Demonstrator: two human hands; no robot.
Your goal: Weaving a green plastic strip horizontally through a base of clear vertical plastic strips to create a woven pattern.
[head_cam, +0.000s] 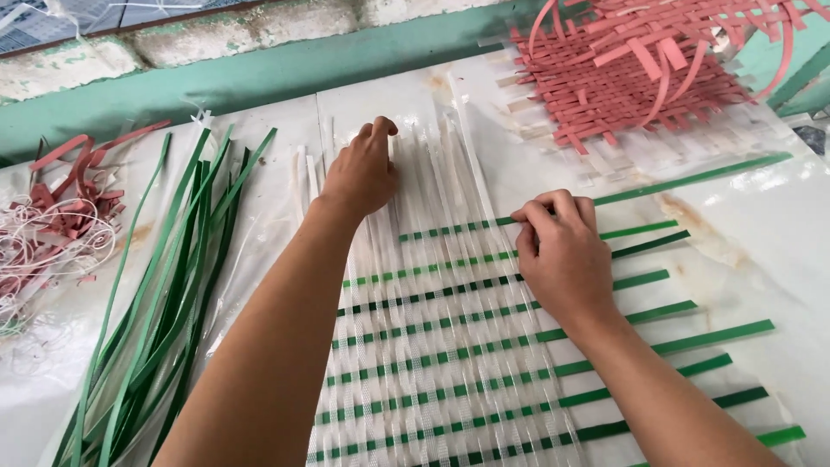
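Translucent white strapping strips [432, 285] lie side by side under both of your hands, running away from you, with green strips [519, 342] woven crosswise through them to form a flat mat on the white glossy sheet [761, 251].

Your right hand [560, 255] is pinched closed on the farthest woven green strip [467, 228]: thumb and forefinger grip it where it crosses the white strips, and its free end runs out to the right of the grip. The remaining green cross strips lie nearer to you than this grip, one after another, each tail also projecting to the right.

Your left hand [361, 173] rests palm-down on the upper ends of the white strips, to the left of and beyond the right-hand grip. Its fingers are curled with the tips on the strips; you cannot tell whether any strip is held between them.

Well to the left of the left hand lies a loose bundle of green strips [164, 311]; farther left again, a tangle of red and white offcuts [60, 220]. Beyond and to the right of the right-hand grip sits a partly woven red mat [640, 78], with one long green strip [692, 179] just in front of it.
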